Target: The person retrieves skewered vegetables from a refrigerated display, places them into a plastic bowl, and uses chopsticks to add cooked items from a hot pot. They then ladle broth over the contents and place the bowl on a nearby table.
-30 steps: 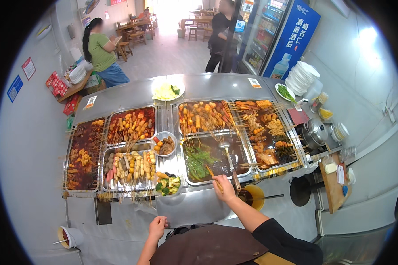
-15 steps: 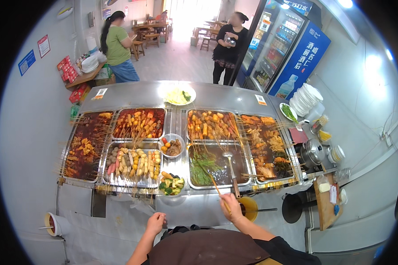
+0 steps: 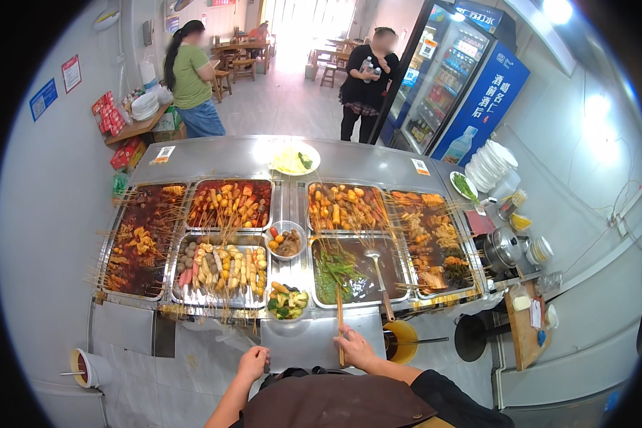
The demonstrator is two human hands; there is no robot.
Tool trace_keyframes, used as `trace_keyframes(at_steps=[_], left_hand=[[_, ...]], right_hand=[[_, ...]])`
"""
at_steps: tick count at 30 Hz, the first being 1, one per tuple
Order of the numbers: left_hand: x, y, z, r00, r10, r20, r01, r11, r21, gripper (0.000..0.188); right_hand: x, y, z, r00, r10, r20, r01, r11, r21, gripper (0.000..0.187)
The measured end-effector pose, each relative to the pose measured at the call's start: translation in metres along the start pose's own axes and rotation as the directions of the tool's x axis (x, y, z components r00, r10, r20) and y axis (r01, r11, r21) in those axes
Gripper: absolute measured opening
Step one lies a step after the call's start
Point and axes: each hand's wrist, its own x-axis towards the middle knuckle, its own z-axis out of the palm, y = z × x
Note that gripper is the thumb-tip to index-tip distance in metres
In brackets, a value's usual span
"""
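My right hand (image 3: 357,349) is closed round a pair of long wooden chopsticks (image 3: 340,314) at the counter's near edge. They point straight away from me, tips at the leafy greens (image 3: 337,269) on the left side of a tray of dark broth (image 3: 369,245). In the same tray a ladle (image 3: 379,274) rests, its handle over the near rim. My left hand (image 3: 252,362) is curled shut by the counter's front edge, touching no food. Between the trays stand a clear bowl of broccoli and other pieces (image 3: 287,303) and a bowl of meatballs (image 3: 287,242).
Trays of skewered food (image 3: 230,203) fill both sides of the steel counter (image 3: 221,148). Beyond it are a plate of cabbage (image 3: 294,158), two standing people and a drinks fridge (image 3: 442,85). At right are stacked plates (image 3: 491,165) and a pot (image 3: 505,247); below, a yellow bucket (image 3: 405,342).
My right hand has shifted left and slightly down, and the chopsticks have swung from slanting to nearly straight. The person by the fridge has raised a hand, with bottles held in the other arm.
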Motion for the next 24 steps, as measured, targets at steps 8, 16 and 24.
trace_keyframes(at_steps=[8, 16, 24], left_hand=[[0.007, -0.008, -0.021, 0.999, 0.032, -0.019, -0.032, 0.999, -0.013, 0.022], [0.016, -0.019, -0.039, 0.999, 0.026, -0.018, -0.026, 0.999, -0.026, 0.023], [0.030, -0.017, -0.039, 0.998, 0.050, 0.037, -0.051, 0.998, 0.024, 0.025]], right_hand=[[0.011, 0.004, 0.014, 0.996, -0.081, -0.036, 0.081, 0.997, -0.009, 0.033], [0.018, -0.005, 0.015, 0.999, 0.006, -0.036, -0.002, 0.993, 0.120, 0.032], [0.023, -0.018, 0.006, 0.988, 0.152, -0.025, -0.145, 0.975, 0.169, 0.030]])
